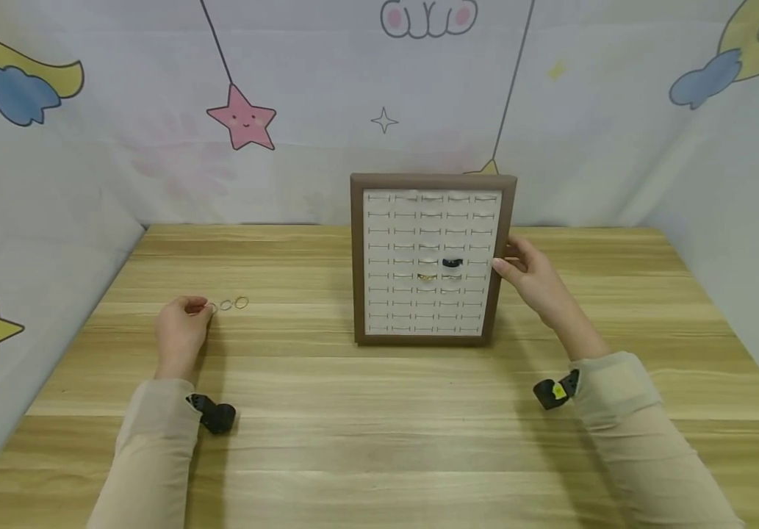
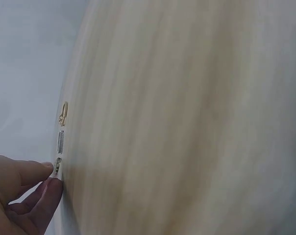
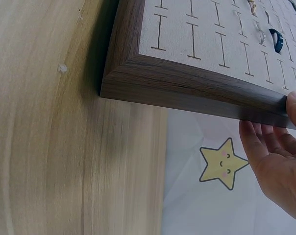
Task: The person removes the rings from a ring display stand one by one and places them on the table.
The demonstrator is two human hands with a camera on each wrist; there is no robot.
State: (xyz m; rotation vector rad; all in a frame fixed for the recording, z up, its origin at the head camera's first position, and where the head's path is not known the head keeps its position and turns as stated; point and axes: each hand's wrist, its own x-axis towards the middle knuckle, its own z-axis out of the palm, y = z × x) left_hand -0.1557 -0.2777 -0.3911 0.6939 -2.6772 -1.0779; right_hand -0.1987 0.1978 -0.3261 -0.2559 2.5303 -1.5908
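Pinching a small ring [image 2: 58,165] narrowly in the left grip [image 1: 183,330], on the left side of the wooden surface [image 1: 300,397] — just beside a silver ring [image 2: 61,142] and a gold ring [image 2: 64,114]. Holding an upright framed board [image 1: 358,264] by its right edge in the right grip [image 1: 535,281] — with a dark band [image 1: 452,262] and two thin rings [image 1: 427,277] in its slots [image 1: 379,303].

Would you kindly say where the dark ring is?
In the head view, the dark ring sits in the framed board, right of centre, above the silver ring, near the right hand.
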